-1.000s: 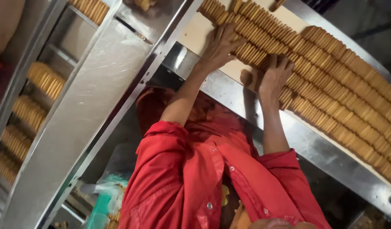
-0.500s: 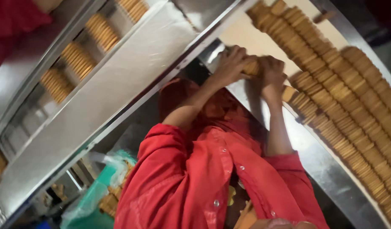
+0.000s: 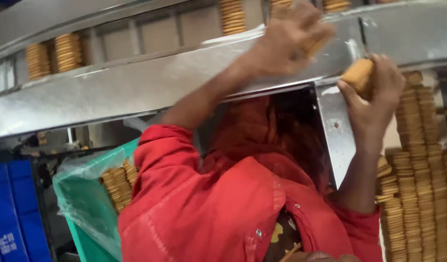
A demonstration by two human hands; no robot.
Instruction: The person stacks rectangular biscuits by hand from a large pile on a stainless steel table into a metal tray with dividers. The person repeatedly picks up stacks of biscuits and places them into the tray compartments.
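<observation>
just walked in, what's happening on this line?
A person in a red shirt works at a steel conveyor frame. Both hands are raised: the left hand grips a short stack of round biscuits and the right hand holds another biscuit stack. Rows of biscuits lie at right; a green plastic-lined crate holds more.

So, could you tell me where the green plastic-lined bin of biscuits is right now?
In the head view the green bin sits lower left, under the long metal trough, between the blue crates and the person's red sleeve.
</observation>
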